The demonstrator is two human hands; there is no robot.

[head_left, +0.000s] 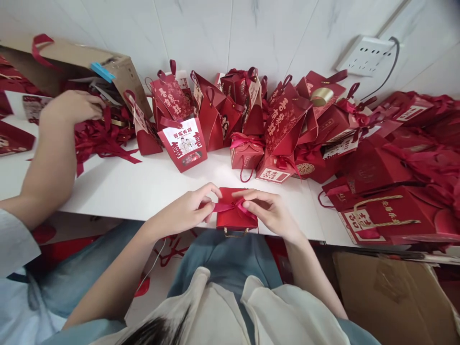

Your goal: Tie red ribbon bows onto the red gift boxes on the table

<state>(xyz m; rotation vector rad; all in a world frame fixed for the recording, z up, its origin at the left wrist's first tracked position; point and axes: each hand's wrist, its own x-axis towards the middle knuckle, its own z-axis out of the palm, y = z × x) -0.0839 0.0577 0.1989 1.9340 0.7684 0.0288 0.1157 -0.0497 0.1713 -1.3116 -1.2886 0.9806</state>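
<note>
In front of me at the table's near edge lies a small red gift box [237,222] with a twisted cord handle hanging toward me. A dark pink ribbon [230,207] crosses its top, bunched in a knot or bow. My left hand [196,208] pinches the ribbon's left part between thumb and fingers. At the right side, my right hand [268,208] has its thumb and forefinger closed on the ribbon near the knot. Part of the bow is hidden by my right fingers.
Finished-looking red gift boxes [287,124] crowd along the wall, with more piled at right [395,206]. At left, a co-worker's hand [74,105] reaches among loose ribbons [104,143] by a cardboard box [82,55]. A power strip [366,55] hangs on the wall.
</note>
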